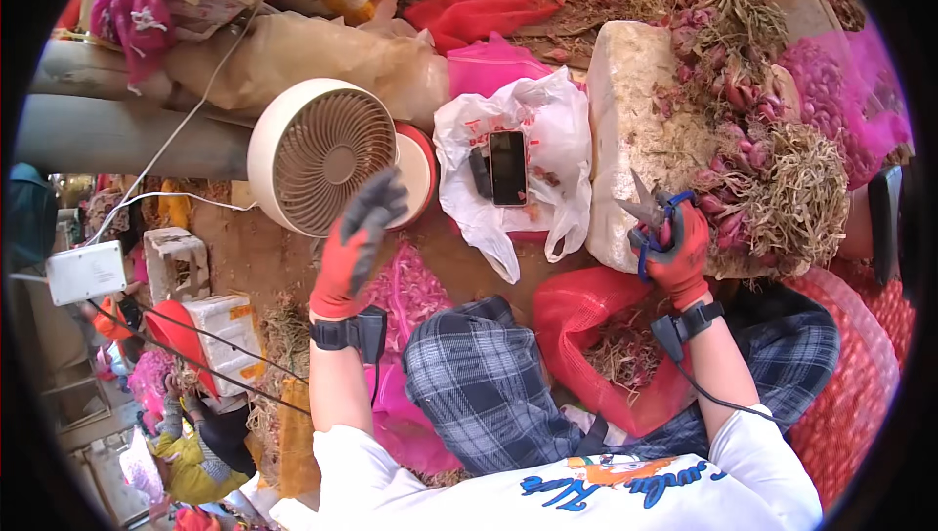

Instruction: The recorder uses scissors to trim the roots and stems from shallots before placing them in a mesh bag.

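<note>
My left hand (358, 243), in a red and grey work glove, is raised in front of the round white fan (322, 158). Its fingers are stretched out and nothing is in them. My right hand (679, 250), gloved alike, is closed around the blue handles of a pair of scissors (645, 207). The scissor blades are parted and point up and left over the edge of a worn white foam block (625, 130). Just right of that hand, bunches of shallots (728, 209) with dry, straw-coloured tops (801, 194) are piled on the block.
A phone (507, 168) lies on a white plastic bag (459, 121) between fan and block. An open red mesh bag (567, 316) with dry trimmings sits between my legs. Pink mesh (405, 287) with shallot pieces lies left. White cables run to a box (86, 272); another person (195, 463) sits lower left.
</note>
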### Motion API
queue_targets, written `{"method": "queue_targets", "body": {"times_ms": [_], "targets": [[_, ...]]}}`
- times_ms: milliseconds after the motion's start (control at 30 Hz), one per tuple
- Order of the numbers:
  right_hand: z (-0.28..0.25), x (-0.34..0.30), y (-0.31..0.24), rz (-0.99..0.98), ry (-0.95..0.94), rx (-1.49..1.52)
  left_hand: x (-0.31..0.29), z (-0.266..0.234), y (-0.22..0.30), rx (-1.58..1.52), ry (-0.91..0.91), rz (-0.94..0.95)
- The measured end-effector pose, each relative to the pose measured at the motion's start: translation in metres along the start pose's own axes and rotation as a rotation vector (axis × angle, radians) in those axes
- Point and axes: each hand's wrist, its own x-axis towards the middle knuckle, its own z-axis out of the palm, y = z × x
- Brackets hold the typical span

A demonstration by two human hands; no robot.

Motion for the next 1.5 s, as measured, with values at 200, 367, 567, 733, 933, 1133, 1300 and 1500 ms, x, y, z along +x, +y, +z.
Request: {"method": "queue_targets", "body": {"times_ms": [200,367,567,733,933,1133,1300,1500], "targets": [[-0.002,-0.005,-0.003,-0.010,-0.004,0.017,0.009,-0.010,0.048,-0.193,0.181,0.395],[-0.003,-0.006,0.003,-0.049,0.041,-0.005,0.006,-0.010,0.047,-0.190,0.231,0.370],[0.001,-0.008,0.005,-0.030,0.030,-0.017,-0.014,-0.006,0.031,-0.068,0.248,0.224],[0.001,-0.008,0.004,0.010,-0.026,-0.002,-0.021,-0.021,-0.047,0.348,-0.044,-0.164],[-0.001,-0.005,0.001,-0.001,-0.009,0.011,0.011,-0.096,-0.167,0.804,0.463,-0.210],[-0.002,-0.004,-0.002,0.049,-0.018,0.023,0.003,-0.169,-0.158,0.008,1.153,0.313],[-0.001,0.000,-0.012,0.038,-0.016,0.032,-0.013,-0.178,-0.026,0.235,0.865,0.657],[-0.003,0.002,-0.014,-0.004,0.003,-0.027,0.025,-0.083,0.023,0.756,1.026,0.386]]}}
